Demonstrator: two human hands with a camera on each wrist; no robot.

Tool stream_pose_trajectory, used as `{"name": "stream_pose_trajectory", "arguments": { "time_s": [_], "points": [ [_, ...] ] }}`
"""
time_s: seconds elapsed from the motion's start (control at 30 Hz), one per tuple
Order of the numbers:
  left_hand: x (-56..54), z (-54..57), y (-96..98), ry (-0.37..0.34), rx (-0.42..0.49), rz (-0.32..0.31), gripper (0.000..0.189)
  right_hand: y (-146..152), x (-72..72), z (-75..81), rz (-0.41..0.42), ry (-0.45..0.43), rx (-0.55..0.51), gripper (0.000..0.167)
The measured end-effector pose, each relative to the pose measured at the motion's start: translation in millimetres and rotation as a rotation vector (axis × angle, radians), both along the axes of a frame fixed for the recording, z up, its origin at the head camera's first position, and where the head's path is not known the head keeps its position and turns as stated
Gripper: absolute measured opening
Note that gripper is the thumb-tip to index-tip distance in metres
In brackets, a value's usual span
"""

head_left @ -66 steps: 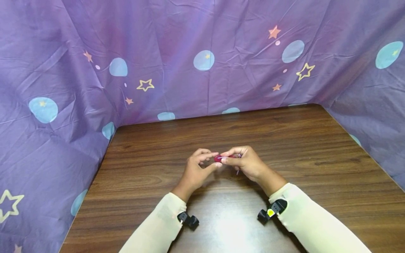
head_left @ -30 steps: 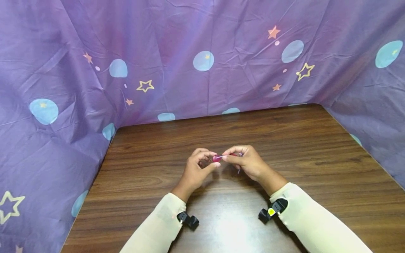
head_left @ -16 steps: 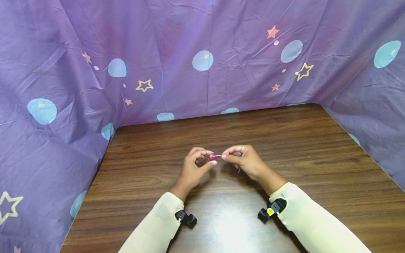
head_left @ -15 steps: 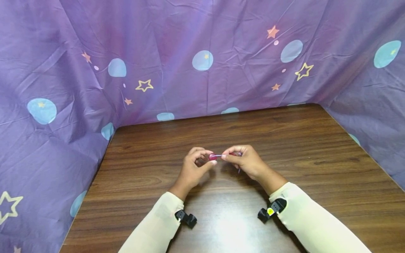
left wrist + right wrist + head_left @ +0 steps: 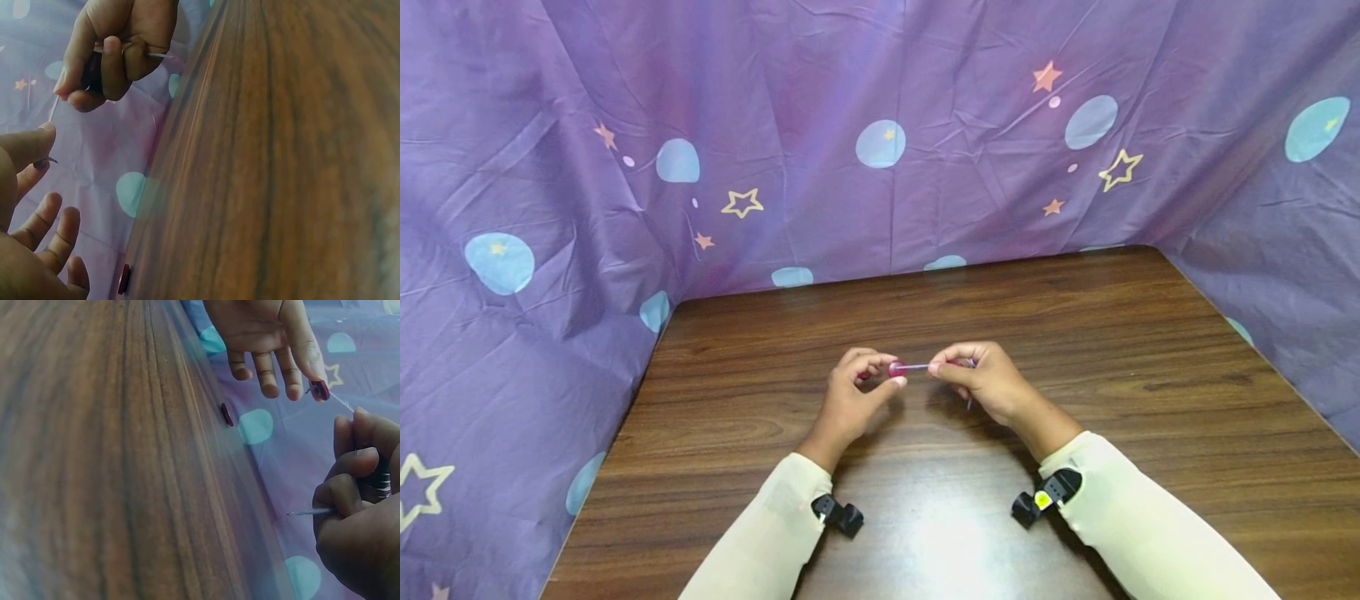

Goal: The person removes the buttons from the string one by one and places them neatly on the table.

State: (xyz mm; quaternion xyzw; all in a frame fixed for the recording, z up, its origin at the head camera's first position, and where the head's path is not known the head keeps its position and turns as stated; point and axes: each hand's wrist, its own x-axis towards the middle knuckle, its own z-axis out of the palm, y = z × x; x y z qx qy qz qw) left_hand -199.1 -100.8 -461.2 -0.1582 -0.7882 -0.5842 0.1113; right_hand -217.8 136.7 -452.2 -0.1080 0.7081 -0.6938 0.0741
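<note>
A small red disc-shaped bead (image 5: 896, 369) is pinched between thumb and forefinger of my left hand (image 5: 846, 404); the other fingers are spread loosely. A thin lilac cord (image 5: 916, 367) runs straight from the bead to my right hand (image 5: 992, 387), whose thumb and forefinger pinch it. In the right wrist view a short cord tip shows on the bead's far side. Curled right fingers also hold a dark, ringed bundle (image 5: 377, 482), mostly hidden, perhaps more beads. A loose cord end (image 5: 309, 512) sticks out below that hand. Both hands are above the table.
Another dark red piece (image 5: 227, 414) lies on the brown wooden table (image 5: 1075, 333), beyond the left hand in the head view. A purple curtain (image 5: 805, 100) with stars and dots surrounds the table's back and sides. Each wrist carries a black camera.
My left hand has moved left with the bead, away from the right hand. A longer stretch of lilac cord now shows between them. The right hand has barely moved.
</note>
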Motion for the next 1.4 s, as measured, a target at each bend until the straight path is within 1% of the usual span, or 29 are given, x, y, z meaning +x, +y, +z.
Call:
{"name": "stream_pose_trajectory", "arguments": {
  "time_s": [0.17, 0.33, 0.47, 0.57, 0.7, 0.93, 1.23, 1.4],
  "points": [
    [-1.9, -1.6, -2.2, 0.003, -0.008, 0.019, 0.032, 0.6, -1.0, -0.5, 0.006, -0.003, -0.015, 0.004],
    [-3.8, -1.7, -4.8, -0.004, -0.022, 0.030, 0.032, 0.8, -1.1, -0.5, 0.018, -0.007, -0.028, 0.014],
    [-6.2, -3.6, -6.3, 0.011, -0.018, 0.033, 0.031, 1.1, -0.6, 0.3, 0.022, -0.010, -0.031, 0.015],
    [-8.0, -5.3, -7.6, 0.017, -0.014, 0.033, 0.030, 1.5, -0.3, 1.0, 0.024, -0.005, -0.035, 0.013],
    [-9.5, -6.2, -10.7, 0.006, -0.020, 0.029, 0.030, 2.2, -0.1, 1.8, 0.025, -0.002, -0.041, 0.016],
    [-14.2, -7.8, -15.4, 0.004, -0.068, 0.019, 0.030, 2.3, 0.1, 2.9, 0.026, -0.007, -0.022, 0.013],
    [-22.0, -12.1, -17.0, -0.065, -0.105, 0.034, 0.031, 1.9, -1.6, 1.5, 0.037, -0.018, -0.021, 0.010],
    [-23.3, -15.8, -16.0, -0.107, -0.117, 0.035, 0.031, 2.9, -1.7, -1.6, 0.049, -0.004, -0.033, 0.018]
  ]
}}
